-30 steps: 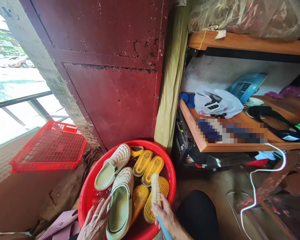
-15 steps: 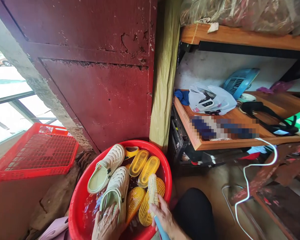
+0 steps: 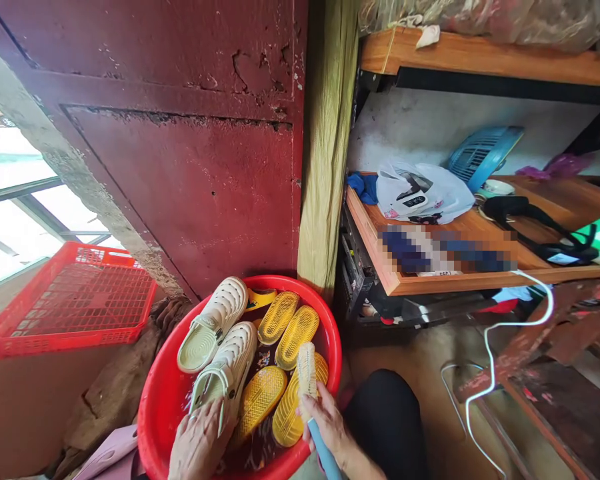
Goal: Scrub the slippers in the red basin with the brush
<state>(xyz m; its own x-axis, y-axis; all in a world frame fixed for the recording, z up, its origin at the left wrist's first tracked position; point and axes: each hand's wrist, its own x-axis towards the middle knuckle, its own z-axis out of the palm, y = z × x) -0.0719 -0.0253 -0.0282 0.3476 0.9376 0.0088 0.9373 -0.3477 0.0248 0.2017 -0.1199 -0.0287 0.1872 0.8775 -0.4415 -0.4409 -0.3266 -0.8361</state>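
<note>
Here, then: one red tub (image 3: 149, 407), sitting right before me, presumably so that both hands are reaching in easily. Water (image 3: 265, 360) is lying inside it. Clogs, pale, two: the far clog (image 3: 221, 305) and the near clog (image 3: 236, 352) are resting side by side in the tub's left part, uppers showing. Soles (image 3: 278, 317), yellow, four, are facing tread-up to their right. Left hand (image 3: 196, 433), one: its fingers are lying close together, bending over the near clog's heel — seemingly steadying it; whether the thumb is closing on it, I cannot tell. Right hand (image 3: 325, 415), one: it is wrapping round the brush (image 3: 307, 367) by its blue handle, head pointing away from me, likely leaving the bristles free; whether they are touching the sole behind, I cannot tell. Crate (image 3: 87, 297), red, one, is sitting outside the tub, leftward.
</note>
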